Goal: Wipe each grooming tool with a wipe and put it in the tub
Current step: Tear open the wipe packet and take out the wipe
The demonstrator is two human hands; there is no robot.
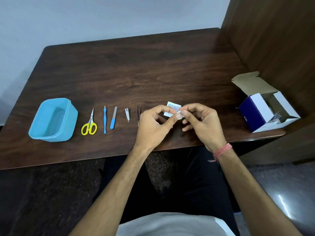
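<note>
My left hand [154, 126] and my right hand [202, 124] together pinch a small white wipe sachet [172, 107] with blue print, held just above the table. A blue tub [67, 114] stands at the left with nothing in it. In a row between the tub and my hands lie yellow-handled scissors [89, 124], a blue-handled cuticle tool [104, 120], a blue-handled nail file [113, 118], a small nail clipper [127, 114] and tweezers [138, 113], which are partly hidden by my left hand.
An open blue and white cardboard box [254, 109] with sachets inside sits at the table's right end. A wooden panel [272, 40] rises along the right side. The dark wooden table [136, 68] ends just in front of my lap.
</note>
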